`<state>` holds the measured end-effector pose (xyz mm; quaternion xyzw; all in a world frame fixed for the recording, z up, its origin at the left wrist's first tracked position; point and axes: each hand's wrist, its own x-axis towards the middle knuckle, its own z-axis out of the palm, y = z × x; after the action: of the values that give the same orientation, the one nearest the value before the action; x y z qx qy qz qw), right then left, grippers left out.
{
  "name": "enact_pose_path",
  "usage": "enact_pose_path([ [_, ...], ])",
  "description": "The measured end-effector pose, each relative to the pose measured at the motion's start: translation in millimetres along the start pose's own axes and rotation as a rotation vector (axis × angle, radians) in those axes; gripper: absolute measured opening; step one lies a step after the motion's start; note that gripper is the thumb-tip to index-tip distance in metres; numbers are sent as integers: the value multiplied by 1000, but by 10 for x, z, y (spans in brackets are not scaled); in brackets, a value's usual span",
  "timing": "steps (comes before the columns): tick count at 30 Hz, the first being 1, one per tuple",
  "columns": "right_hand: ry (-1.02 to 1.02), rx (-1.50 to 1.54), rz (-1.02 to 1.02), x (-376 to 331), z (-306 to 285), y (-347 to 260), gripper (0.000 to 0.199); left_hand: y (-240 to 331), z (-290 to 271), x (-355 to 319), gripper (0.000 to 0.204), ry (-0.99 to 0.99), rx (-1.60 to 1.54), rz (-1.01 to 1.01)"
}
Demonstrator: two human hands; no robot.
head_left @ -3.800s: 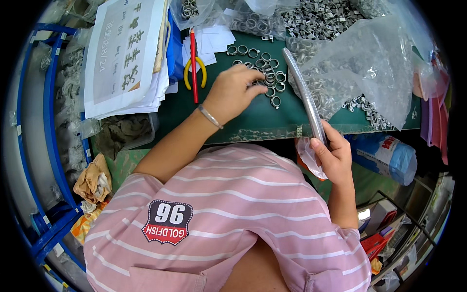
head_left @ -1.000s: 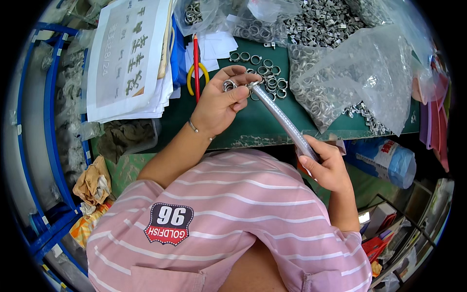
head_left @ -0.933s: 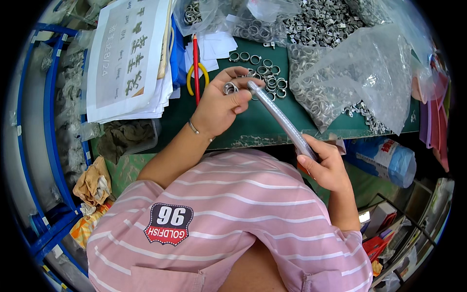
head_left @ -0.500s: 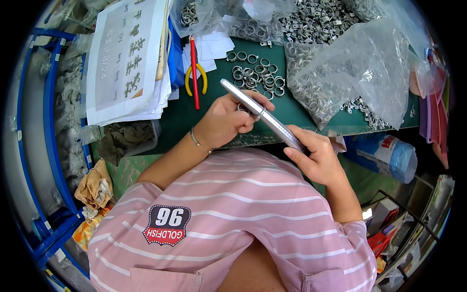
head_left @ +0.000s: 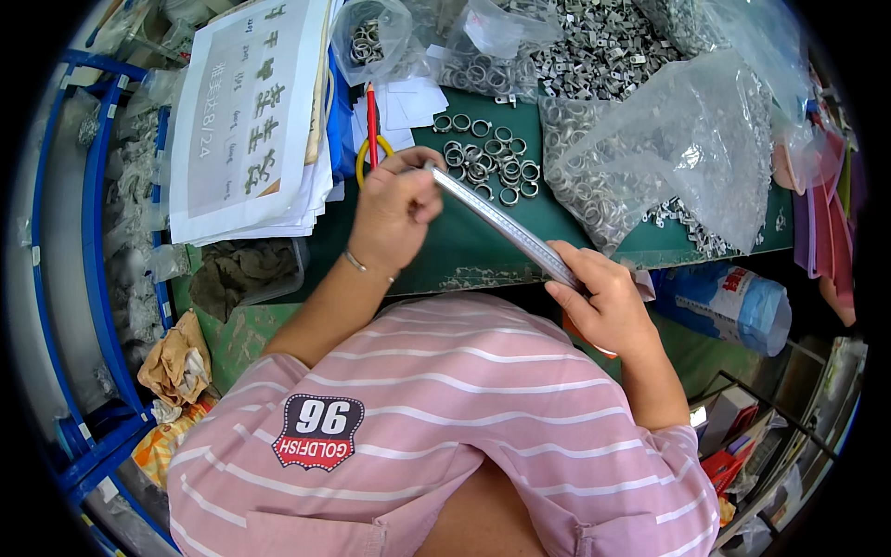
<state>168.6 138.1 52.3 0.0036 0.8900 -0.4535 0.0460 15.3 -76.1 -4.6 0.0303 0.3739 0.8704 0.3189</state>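
My right hand (head_left: 603, 292) is closed around the lower end of a tapered silver rod with scale marks, a ring mandrel (head_left: 501, 223), which slants up to the left. An orange part (head_left: 591, 336) shows beneath this hand. My left hand (head_left: 394, 209) is closed at the mandrel's upper tip, its fingers curled and slightly blurred; what they hold, if anything, is hidden. Just beyond the mandrel, several loose metal rings (head_left: 509, 169) lie on the green tabletop (head_left: 408, 265).
Bagged rings (head_left: 585, 176) and a heap of small metal parts (head_left: 608, 56) are at the back right. A red pencil (head_left: 372, 121) lies over yellow-handled pliers (head_left: 362, 162). Stacked papers (head_left: 241, 121) stand at left; a blue plastic package (head_left: 724, 302) is at right.
My left hand has moved left, from the mandrel's middle to its upper tip. The ring seen around the mandrel before no longer shows there. The orange part has come into view.
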Motion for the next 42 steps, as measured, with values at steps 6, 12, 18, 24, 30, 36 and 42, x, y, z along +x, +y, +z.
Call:
enact_pose_path([
  [6,27,-132,-37,62,47,63,37,68,216,-132,16,209,-201,202],
  [12,77,-467,-277,302,350,91,36,132,490,-194,11,224,123,191],
  [18,187,-427,-496,566,230,-274,38,-6,431,-37,17,186,2,35],
  [24,684,-563,-741,1111,-1280,-1028,20,-308,166,-6,15,228,149,100],
  [30,503,-1201,-325,2396,-1947,-378,36,-249,218,5,14,204,46,130],
  [36,581,-1395,-309,2615,-2136,-50,11,-117,269,-56,13,179,23,118],
  [42,1116,-932,-888,2002,-1775,-1205,12,94,311,-148,14,51,-208,-124],
])
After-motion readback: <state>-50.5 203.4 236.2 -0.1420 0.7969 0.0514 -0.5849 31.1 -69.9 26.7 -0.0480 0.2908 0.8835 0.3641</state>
